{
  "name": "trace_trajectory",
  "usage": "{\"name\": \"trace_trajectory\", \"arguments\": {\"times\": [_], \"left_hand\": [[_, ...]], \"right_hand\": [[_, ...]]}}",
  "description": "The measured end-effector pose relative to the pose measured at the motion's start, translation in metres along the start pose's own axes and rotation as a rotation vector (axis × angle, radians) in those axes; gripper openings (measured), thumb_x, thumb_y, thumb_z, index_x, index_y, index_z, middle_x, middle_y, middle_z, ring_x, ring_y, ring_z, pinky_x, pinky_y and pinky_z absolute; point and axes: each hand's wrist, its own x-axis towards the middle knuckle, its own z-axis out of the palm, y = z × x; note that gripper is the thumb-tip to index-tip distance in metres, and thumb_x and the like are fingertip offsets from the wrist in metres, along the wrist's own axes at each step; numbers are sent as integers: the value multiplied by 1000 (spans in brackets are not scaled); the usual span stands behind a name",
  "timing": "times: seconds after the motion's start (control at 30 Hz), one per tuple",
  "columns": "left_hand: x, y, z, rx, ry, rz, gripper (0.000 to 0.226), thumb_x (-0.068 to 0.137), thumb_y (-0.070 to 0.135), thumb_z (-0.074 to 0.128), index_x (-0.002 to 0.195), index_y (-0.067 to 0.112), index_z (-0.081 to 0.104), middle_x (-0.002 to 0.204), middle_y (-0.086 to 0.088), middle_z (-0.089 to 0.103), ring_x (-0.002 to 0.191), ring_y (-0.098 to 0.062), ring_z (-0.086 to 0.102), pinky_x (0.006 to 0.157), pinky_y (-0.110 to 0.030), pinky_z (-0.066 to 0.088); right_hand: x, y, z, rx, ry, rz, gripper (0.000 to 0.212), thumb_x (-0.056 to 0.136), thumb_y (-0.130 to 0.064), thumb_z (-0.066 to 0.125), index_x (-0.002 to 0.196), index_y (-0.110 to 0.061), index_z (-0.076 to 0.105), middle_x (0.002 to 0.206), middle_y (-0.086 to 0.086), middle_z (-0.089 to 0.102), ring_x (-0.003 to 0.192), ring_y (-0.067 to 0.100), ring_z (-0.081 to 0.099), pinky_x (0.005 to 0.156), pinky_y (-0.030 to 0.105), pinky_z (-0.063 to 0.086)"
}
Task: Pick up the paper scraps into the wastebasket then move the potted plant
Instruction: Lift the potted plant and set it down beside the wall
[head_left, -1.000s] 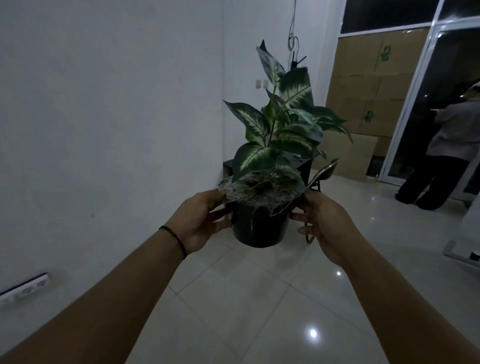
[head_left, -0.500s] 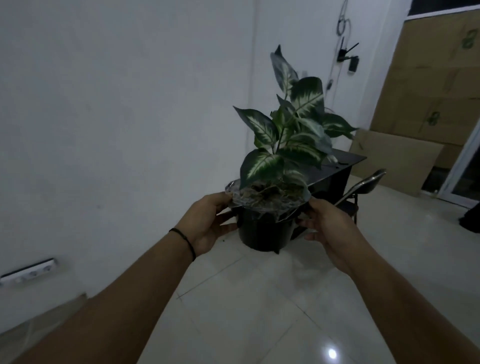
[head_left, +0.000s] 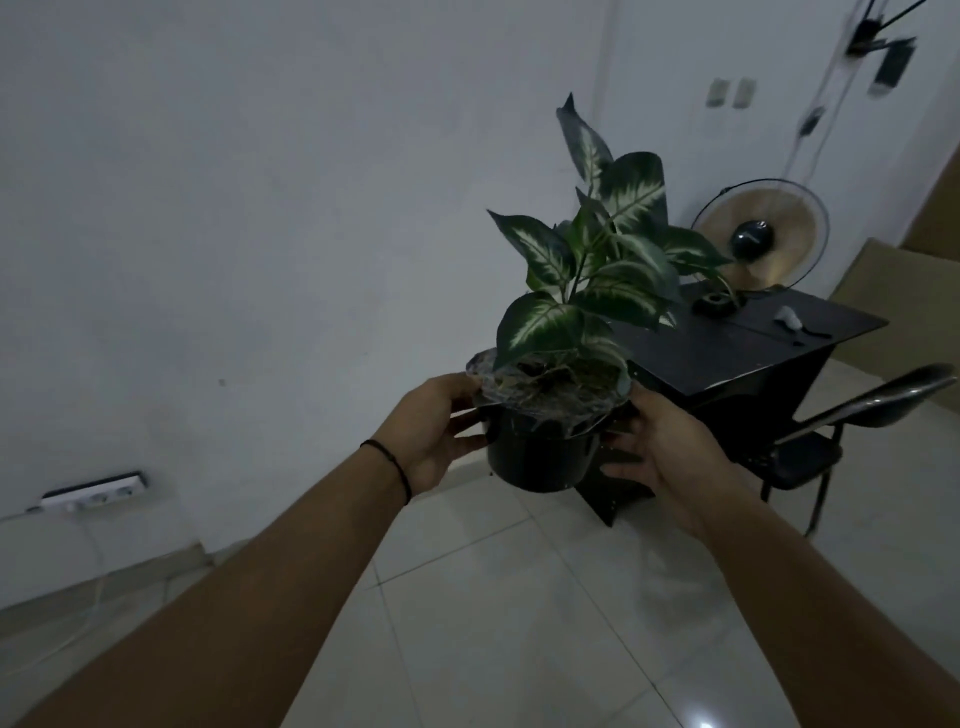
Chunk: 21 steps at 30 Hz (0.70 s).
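The potted plant (head_left: 540, 457), a black pot with green-and-white leaves and clear wrap around its rim, hangs in the air in front of me above the tiled floor. My left hand (head_left: 434, 431) grips the pot's left side; a black band circles that wrist. On the pot's right side, my right hand (head_left: 660, 452) holds it with fingers spread along the wall. No paper scraps or wastebasket appear in the head view.
A black table (head_left: 737, 353) stands just behind the plant with a round fan (head_left: 758, 239) and small items on it. A black chair (head_left: 852, 415) sits to its right. A white wall runs along the left, with a power strip (head_left: 93, 491) low on it.
The view has swung left and closer to the black table, which now shows a fan on top. Both hands still carry the plant; the doorway and cardboard have left view.
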Motion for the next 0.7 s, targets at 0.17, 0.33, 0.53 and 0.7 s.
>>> {"name": "trace_trajectory", "arguments": {"times": [0.17,0.33,0.53,0.7], "left_hand": [[92,8,9,28,-5,-36,14,86,14,50,86,13,63,83,-3,60,80,-20,56,72,-34,53],[166,4,25,-10,41,-66,19,90,16,47,98,12,63,84,-5,61,79,-20,58,72,-35,54],[243,-25,56,10,126,-73,18,92,17,49,92,14,66,82,-5,62,78,-20,59,74,-37,52],[314,-45,93,-10,252,-55,21,92,11,47,82,14,65,79,-3,62,73,-17,57,71,-33,52]], "right_hand": [[92,-6,-8,23,11,57,26,93,-42,46,108,-25,58,115,4,56,107,26,54,84,42,47],[173,-2,-25,24,42,90,38,94,-39,45,125,-20,51,119,4,55,105,25,56,81,40,47],[266,18,-59,28,0,146,37,93,-39,47,125,-20,50,122,6,53,107,28,54,79,42,48],[352,15,-97,31,-150,187,23,95,-27,46,113,-17,55,121,11,58,112,30,56,78,38,51]]}}
